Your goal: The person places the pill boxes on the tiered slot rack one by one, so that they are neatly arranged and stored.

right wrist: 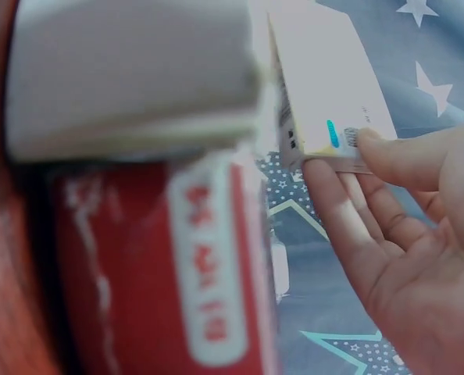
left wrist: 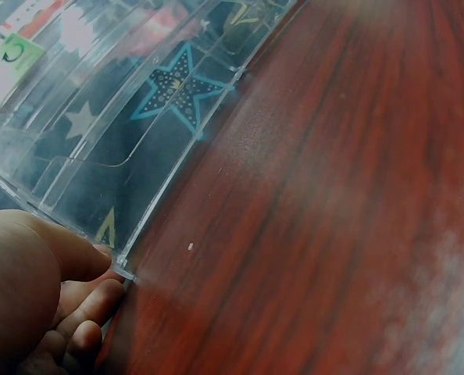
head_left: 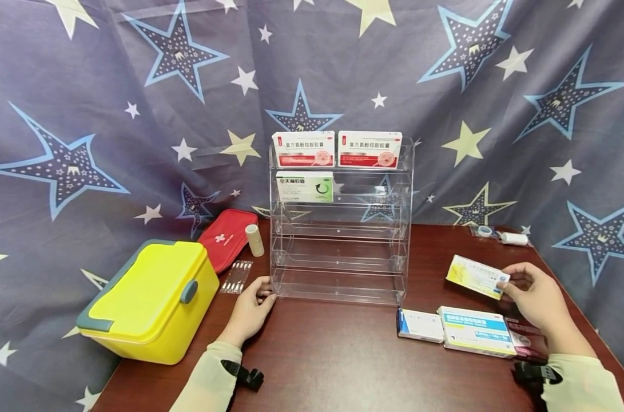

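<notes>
- Holding a yellow and white box (head_left: 471, 274) by one end in the right hand (head_left: 540, 297), with the grip pinched on it, thumb on one side and fingers on the other.
- Having that box tilted, out to the right of the clear rack (head_left: 340, 295), with its printed front facing up toward the head camera.
- Holding the clear rack by its near left bottom corner in the left hand (head_left: 252, 306), with this grip bent around the corner.
- Near the right hand, lying in a row on the tabletop (head_left: 317, 366): a small blue and white box (head_left: 421, 326), then a bigger blue and white box (head_left: 476, 331) just beside it, then a dark red box (head_left: 527, 339), partly hidden by the right arm.
- Up on the clear rack: two red and white boxes (head_left: 305, 150) (head_left: 369, 150) side by side on the top shelf, and a green and white box (head_left: 304, 187) on the left of the next shelf down.
- Left of the clear rack: a pale roll (head_left: 254, 240) standing up, a see-through packet (head_left: 237, 277), a red pouch (head_left: 228, 236) with a white cross, and a big yellow case (head_left: 152, 286).
- At the far right of the tabletop: a roll of tape (head_left: 484, 231) beside a white roll (head_left: 514, 238).
- Behind everything: a gray-blue curtain (head_left: 332, 63) covered with stars.
</notes>
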`<state>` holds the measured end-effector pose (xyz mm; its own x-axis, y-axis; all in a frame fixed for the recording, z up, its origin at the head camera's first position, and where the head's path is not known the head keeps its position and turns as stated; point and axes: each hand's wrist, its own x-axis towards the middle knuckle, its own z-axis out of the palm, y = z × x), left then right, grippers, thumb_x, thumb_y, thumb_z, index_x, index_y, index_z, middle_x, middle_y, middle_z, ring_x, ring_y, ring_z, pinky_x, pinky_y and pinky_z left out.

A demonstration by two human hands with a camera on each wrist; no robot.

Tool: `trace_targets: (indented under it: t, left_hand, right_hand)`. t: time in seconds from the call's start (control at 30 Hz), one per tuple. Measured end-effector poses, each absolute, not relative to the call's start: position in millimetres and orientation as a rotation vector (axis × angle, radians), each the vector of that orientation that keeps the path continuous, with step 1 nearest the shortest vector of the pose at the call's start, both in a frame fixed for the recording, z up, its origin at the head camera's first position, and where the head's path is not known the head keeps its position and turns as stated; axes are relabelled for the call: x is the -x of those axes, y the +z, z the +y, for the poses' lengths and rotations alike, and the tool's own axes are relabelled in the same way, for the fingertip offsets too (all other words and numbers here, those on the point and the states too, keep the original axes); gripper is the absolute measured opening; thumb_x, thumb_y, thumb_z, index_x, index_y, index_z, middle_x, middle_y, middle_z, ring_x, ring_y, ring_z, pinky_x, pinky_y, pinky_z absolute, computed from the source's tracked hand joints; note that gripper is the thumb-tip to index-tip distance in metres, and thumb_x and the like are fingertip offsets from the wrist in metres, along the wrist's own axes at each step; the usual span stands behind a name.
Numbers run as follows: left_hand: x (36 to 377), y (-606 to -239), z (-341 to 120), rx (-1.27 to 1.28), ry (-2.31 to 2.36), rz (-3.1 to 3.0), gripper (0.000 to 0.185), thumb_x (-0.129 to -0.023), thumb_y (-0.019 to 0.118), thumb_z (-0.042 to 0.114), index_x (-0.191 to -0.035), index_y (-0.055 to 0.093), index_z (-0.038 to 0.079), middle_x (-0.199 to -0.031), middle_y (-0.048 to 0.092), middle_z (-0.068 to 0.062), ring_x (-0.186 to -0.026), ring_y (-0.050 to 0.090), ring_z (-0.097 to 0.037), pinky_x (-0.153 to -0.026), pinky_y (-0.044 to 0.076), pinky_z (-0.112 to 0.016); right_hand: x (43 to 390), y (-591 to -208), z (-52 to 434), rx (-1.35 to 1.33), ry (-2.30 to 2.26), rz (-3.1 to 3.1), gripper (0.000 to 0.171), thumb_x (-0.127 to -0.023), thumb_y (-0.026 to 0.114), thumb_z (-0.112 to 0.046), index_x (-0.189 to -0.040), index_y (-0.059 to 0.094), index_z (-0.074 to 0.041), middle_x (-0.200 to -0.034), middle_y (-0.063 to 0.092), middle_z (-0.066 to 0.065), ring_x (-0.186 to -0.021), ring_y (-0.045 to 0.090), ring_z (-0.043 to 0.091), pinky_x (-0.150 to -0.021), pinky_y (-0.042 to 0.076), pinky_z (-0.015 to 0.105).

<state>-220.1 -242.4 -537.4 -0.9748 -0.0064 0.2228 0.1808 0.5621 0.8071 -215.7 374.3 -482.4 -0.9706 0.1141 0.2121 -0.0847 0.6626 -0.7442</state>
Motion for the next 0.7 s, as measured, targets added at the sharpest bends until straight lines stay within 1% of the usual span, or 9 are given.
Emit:
trace_targets:
  t: [0.1, 0.23, 0.3, 0.4, 0.5, 0.57, 0.63, 0.7]
  left_hand:
    - [220, -538, -243, 0.152, -1.373, -2.591, 0.037, -0.097, 0.073, 0.004, -0.133, 0.065, 0.010, -0.115, 0.073, -0.005, -0.104, 0.068, -0.019, -0.085, 0.052, -0.033]
    - [220, -539, -243, 0.153, -1.369, -2.587, 0.038, -0.096, 0.073, 0.003, -0.133, 0.065, 0.009, -0.115, 0.073, -0.005, -0.103, 0.069, -0.020, -0.085, 0.052, -0.033]
    - [220, -539, -243, 0.149, -1.367, -2.585, 0.037, -0.096, 0.073, 0.003, -0.132, 0.065, 0.010, -0.114, 0.073, -0.004, -0.103, 0.069, -0.019, -0.085, 0.052, -0.033]
    - [221, -540, -243, 0.156, -1.357, -2.583, 0.037, -0.096, 0.074, 0.003, -0.132, 0.065, 0.009, -0.114, 0.073, -0.005, -0.103, 0.069, -0.020, -0.084, 0.053, -0.033]
    - [221, -539, -242, 0.161, -1.360, -2.585, 0.037, -0.096, 0.074, 0.004, -0.132, 0.065, 0.008, -0.114, 0.073, -0.005, -0.103, 0.069, -0.021, -0.084, 0.053, -0.033]
    - [220, -539, -242, 0.161, -1.356, -2.586, 0.037, -0.096, 0.074, 0.003, -0.132, 0.065, 0.008, -0.114, 0.073, -0.005, -0.103, 0.069, -0.021, -0.084, 0.053, -0.033]
    - [220, -539, -242, 0.152, -1.366, -2.583, 0.037, -0.096, 0.073, 0.004, -0.132, 0.066, 0.009, -0.114, 0.073, -0.004, -0.103, 0.069, -0.020, -0.084, 0.053, -0.032]
    - [220, -539, -242, 0.155, -1.365, -2.579, 0.037, -0.096, 0.073, 0.003, -0.132, 0.066, 0.009, -0.114, 0.073, -0.004, -0.103, 0.069, -0.020, -0.085, 0.052, -0.032]
  right_hand:
    - [216, -481, 375, 0.021, 1.207, -2.577, 0.027, -0.100, 0.070, -0.004, -0.124, 0.060, 0.003, -0.102, 0.067, 0.022, -0.072, 0.071, 0.012, -0.062, 0.061, 0.032]
    - [217, -478, 376, 0.024, 1.193, -2.514, 0.026, -0.098, 0.071, -0.001, -0.121, 0.061, 0.003, -0.097, 0.066, 0.017, -0.071, 0.068, 0.007, -0.061, 0.060, 0.028]
    - [217, -475, 377, 0.033, 1.170, -2.491, 0.026, -0.097, 0.073, -0.003, -0.120, 0.062, 0.002, -0.093, 0.067, 0.011, -0.070, 0.067, 0.005, -0.060, 0.058, 0.024]
    - [217, -465, 378, 0.040, 1.155, -2.440, 0.025, -0.096, 0.075, -0.005, -0.118, 0.064, 0.000, -0.087, 0.068, -0.006, -0.067, 0.065, 0.001, -0.058, 0.053, 0.018]
    - [218, -450, 376, 0.025, 1.227, -2.346, 0.024, -0.095, 0.075, -0.001, -0.115, 0.064, 0.001, -0.083, 0.067, -0.016, -0.063, 0.066, 0.000, -0.056, 0.052, 0.016]
    - [219, -436, 373, -0.012, 1.293, -2.277, 0.023, -0.094, 0.074, 0.004, -0.114, 0.064, 0.004, -0.082, 0.067, -0.017, -0.062, 0.067, 0.001, -0.056, 0.053, 0.016]
    - [222, -420, 368, -0.051, 1.325, -2.213, 0.024, -0.092, 0.073, 0.009, -0.114, 0.063, 0.007, -0.083, 0.068, -0.013, -0.061, 0.068, 0.001, -0.057, 0.054, 0.015]
    - [224, -403, 364, -0.079, 1.309, -2.180, 0.024, -0.092, 0.072, 0.010, -0.114, 0.063, 0.009, -0.083, 0.067, -0.012, -0.062, 0.067, -0.001, -0.057, 0.053, 0.014]
